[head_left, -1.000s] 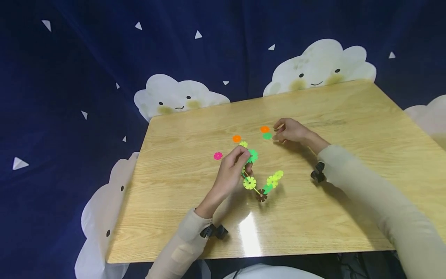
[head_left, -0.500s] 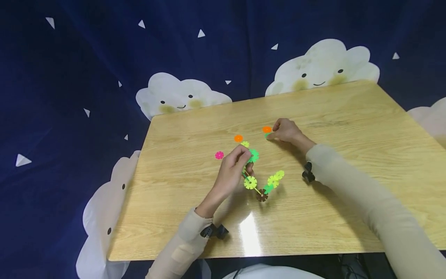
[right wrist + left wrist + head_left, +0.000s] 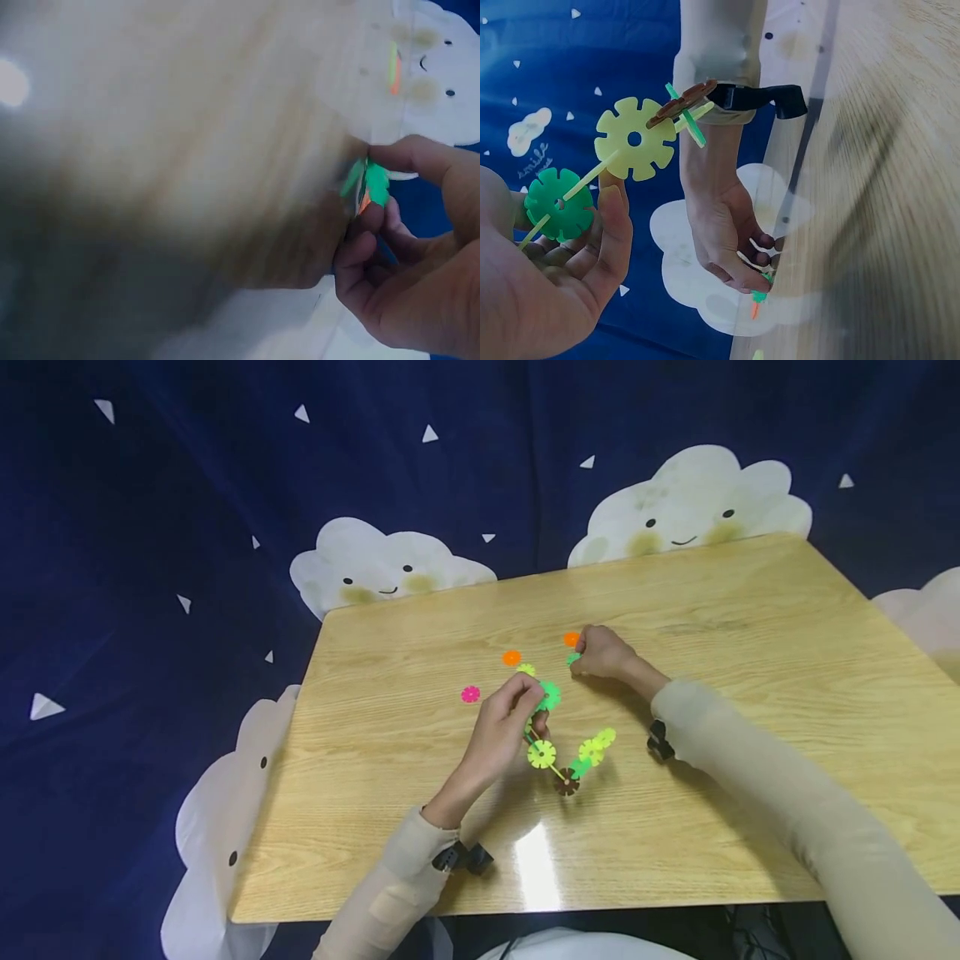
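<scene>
Green notched disc (image 3: 573,659), just beside an orange disc (image 3: 572,639), pinched between my right hand's (image 3: 606,653) thumb and fingers; a light rim pinch should leave slots free. My left hand (image 3: 497,718) grips the linked disc chain (image 3: 542,754); steady hold should spare its joints. Pink disc (image 3: 470,694) lies loose on wood-grain table (image 3: 360,777). Behind: navy curtain (image 3: 225,452), smiling white clouds (image 3: 697,493).
</scene>
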Demonstrator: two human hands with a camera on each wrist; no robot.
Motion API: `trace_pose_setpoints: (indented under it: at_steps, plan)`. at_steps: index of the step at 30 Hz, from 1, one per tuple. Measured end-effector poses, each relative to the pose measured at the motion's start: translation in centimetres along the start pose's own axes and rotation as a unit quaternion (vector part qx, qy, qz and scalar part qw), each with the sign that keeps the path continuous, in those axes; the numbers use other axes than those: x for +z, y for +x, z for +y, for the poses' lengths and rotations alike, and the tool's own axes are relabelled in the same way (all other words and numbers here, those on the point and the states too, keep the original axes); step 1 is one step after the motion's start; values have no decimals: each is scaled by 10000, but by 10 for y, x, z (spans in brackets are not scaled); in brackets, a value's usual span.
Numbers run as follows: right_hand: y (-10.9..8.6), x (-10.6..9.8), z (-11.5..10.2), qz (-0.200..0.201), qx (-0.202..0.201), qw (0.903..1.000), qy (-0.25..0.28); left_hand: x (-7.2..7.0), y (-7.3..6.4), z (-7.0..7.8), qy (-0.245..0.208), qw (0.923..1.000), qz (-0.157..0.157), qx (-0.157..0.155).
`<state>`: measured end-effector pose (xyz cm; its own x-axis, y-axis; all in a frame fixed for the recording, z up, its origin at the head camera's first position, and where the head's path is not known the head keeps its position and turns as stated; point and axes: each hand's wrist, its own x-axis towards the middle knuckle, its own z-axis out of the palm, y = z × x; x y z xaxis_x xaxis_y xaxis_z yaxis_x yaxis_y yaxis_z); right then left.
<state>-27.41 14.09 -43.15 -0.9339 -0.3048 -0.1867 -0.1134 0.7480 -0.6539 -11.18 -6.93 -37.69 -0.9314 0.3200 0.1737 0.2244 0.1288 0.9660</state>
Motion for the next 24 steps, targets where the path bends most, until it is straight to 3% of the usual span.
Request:
trace_pose_setpoints:
  at_steps: [5,8,12,16,24]
  plan:
    - [-6,9,1,222,-325,9992,-92,1,0,-2,43,10000,0,-11]
    - [-12,14,3,412,-681,9968,76,1,-1,-1,48,10000,4,-14]
    - [-21,17,5,493,-855,9939,482,1,-1,-1,3,10000,39,-52]
    - [-32,16,0,264,-840,9903,1078,0,-1,0,-46,9999,91,-77]
    - [-55,11,-18,-300,-1175,9718,2023,-1,0,2,-61,10000,35,-45]
